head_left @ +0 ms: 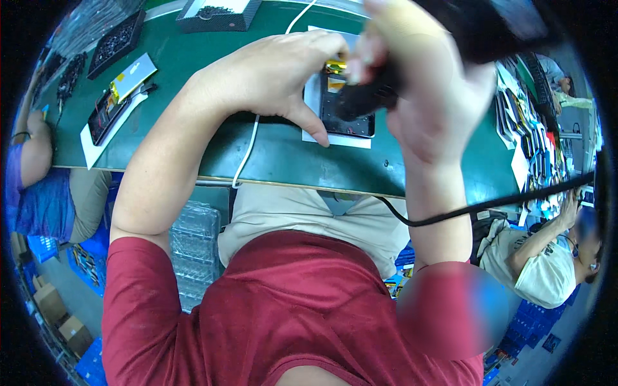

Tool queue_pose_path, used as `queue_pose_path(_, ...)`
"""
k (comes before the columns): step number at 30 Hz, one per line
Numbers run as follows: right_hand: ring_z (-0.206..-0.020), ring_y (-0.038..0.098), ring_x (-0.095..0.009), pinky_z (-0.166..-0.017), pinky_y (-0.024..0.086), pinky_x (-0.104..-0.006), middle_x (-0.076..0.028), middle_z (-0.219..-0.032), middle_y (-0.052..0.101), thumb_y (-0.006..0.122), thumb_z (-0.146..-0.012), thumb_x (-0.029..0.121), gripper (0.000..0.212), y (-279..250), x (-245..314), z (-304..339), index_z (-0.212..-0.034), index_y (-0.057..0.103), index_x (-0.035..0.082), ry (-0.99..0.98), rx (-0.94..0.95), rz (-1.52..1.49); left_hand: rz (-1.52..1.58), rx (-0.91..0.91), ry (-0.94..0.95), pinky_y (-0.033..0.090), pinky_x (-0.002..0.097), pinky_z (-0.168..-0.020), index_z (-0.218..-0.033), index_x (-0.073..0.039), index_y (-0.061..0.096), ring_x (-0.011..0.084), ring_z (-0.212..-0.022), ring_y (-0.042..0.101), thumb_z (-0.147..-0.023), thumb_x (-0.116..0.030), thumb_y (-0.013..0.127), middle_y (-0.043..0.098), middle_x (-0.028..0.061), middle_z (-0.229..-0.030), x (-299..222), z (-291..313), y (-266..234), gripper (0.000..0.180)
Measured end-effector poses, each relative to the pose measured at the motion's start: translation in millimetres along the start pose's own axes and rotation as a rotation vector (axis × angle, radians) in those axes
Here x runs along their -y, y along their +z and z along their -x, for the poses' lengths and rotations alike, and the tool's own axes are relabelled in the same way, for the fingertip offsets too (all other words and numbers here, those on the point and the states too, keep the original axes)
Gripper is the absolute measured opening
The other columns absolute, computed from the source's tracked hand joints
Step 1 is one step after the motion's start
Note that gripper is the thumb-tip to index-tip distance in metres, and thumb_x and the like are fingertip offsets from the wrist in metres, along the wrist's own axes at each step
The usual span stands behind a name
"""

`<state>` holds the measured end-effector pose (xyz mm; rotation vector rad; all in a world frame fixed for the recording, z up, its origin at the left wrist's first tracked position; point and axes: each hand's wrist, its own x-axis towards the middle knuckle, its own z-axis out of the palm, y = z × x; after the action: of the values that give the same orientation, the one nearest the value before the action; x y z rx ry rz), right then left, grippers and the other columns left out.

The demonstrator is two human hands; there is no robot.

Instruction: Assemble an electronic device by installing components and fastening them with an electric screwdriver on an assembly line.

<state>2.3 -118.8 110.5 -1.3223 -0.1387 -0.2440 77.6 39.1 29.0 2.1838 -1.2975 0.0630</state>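
An opened black phone (349, 123) lies on a white sheet (353, 142) in front of me, with shiny yellow tape or flex (335, 66) near its far end. My left hand (277, 74) closes about its left side, the thumb at the near left corner and the other fingers by the far end; their tips are partly hidden. Blurred by motion, my right hand (438, 96) is wrapped round a dark handheld tool (367, 98) over the phone. I cannot make out the tool's tip or exact kind.
At the left, another opened phone (103, 122) lies with a silver battery (136, 69). Black trays (116, 45) and a box (219, 19) of small parts stand farther back. A white cable (250, 151) crosses the green table (225, 145); a black cord (476, 209) passes my right forearm. Co-workers sit at both sides.
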Motion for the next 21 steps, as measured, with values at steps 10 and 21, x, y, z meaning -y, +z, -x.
queue_pose_path(10, -0.073, 0.061, -0.008, -0.064, 0.051, -0.0256, -0.002, -0.081, 0.067, 0.081, -0.085, 0.006, 0.017, -9, -25, -18, -0.093, 0.067, 0.0, -0.494, 0.38, -0.057, -0.248, -0.347, -0.399, 0.049, 0.0418, -0.087, -0.129, -0.005, 0.066, 0.0321, -0.099, 0.054, -0.069, -0.057, 0.088, 0.054, 0.0134, -0.105, -56, 44, 48, 0.082)
queue_pose_path(21, -0.067, 0.057, -0.005, -0.059, 0.047, -0.0244, 0.003, -0.077, 0.064, 0.079, -0.086, 0.006, 0.015, -8, -23, -10, -0.087, 0.065, 0.003, -0.141, 0.362, -0.142, -0.371, -0.367, -0.388, 0.048, 0.0387, -0.081, -0.113, -0.006, 0.074, 0.0282, -0.095, 0.052, -0.071, -0.057, 0.087, 0.051, 0.0095, -0.101, -57, 42, 61, 0.068)
